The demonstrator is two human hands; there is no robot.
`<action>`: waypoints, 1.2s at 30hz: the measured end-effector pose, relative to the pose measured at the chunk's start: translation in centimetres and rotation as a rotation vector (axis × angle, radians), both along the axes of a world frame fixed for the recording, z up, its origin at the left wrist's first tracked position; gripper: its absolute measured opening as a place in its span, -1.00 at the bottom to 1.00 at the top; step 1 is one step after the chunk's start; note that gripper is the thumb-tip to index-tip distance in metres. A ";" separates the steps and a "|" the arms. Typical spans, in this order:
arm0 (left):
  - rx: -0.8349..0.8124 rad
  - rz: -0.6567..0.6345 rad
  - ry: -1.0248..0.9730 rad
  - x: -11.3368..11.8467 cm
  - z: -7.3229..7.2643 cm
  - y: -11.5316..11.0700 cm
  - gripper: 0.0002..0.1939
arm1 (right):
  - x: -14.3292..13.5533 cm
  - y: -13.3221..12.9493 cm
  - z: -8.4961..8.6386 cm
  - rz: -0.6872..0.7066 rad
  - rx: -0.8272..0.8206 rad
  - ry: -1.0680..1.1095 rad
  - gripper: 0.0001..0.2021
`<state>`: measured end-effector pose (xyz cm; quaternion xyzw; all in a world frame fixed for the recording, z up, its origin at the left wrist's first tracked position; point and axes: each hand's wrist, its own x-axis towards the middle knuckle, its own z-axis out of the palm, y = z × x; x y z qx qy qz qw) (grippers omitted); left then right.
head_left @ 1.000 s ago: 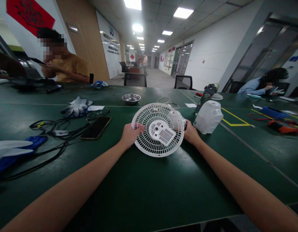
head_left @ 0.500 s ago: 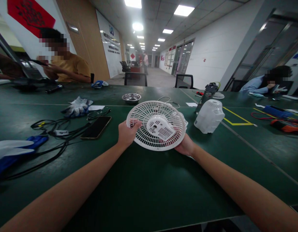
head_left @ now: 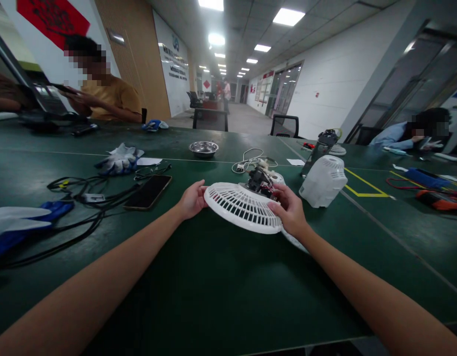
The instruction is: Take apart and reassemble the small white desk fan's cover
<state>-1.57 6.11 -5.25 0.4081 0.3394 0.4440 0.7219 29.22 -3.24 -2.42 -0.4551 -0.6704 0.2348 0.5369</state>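
A round white fan grille is tilted above the green table between my hands. My left hand is closed on its left rim, fingertips behind the edge. My right hand is closed at its right side, thumb on the slats and fingers beside the dark motor with thin wires. The motor sits on the grille's upper side. A white cord with a plug lies behind it. Under my right hand shows the edge of another pale, curved piece, mostly hidden.
To the right stand a white plastic housing and a dark bottle. A metal bowl is farther back. On the left lie a phone, black cables and gloves. Other people sit across the table.
The grille has been turned over, from its slotted centre plate facing me to the motor side facing up. My right hand has moved from beneath the rim to the motor side.
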 end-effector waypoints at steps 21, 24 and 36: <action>-0.048 0.062 0.147 0.7 -0.5 0.3 -0.84 | 5.5 5.0 -1.4 -0.332 0.111 -0.470 -0.19; -0.035 0.058 0.139 0.7 -0.7 0.3 -0.83 | 5.5 5.4 -2.0 -0.313 -0.043 -0.350 -0.13; 0.144 0.099 0.378 0.8 -0.1 -0.6 -0.73 | 1.1 2.2 0.8 0.140 -0.625 0.775 -0.57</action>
